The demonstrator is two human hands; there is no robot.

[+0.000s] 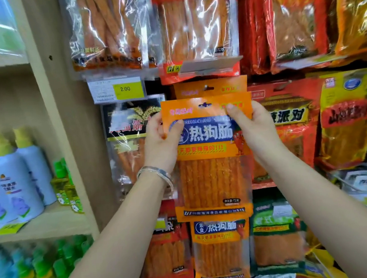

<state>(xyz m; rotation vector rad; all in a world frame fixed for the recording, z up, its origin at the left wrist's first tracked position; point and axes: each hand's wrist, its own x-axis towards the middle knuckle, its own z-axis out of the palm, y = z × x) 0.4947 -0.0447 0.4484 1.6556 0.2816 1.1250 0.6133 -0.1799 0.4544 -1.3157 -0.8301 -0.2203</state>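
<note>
Both the left hand and right hand pinch the orange packet near its top; its hole may miss the peg just above them.

— What is the packet like?
— The orange packet is a flat pouch with a blue band of white characters and a clear window showing long orange-red sticks.

— How is it held?
— Upright, front facing out. The left hand pinches its upper left edge and the right hand its upper right edge.

— And the rest of it?
— The hang hole sits between the thumbs, slightly above them. The window part hangs below both hands, between the wrists.
</note>
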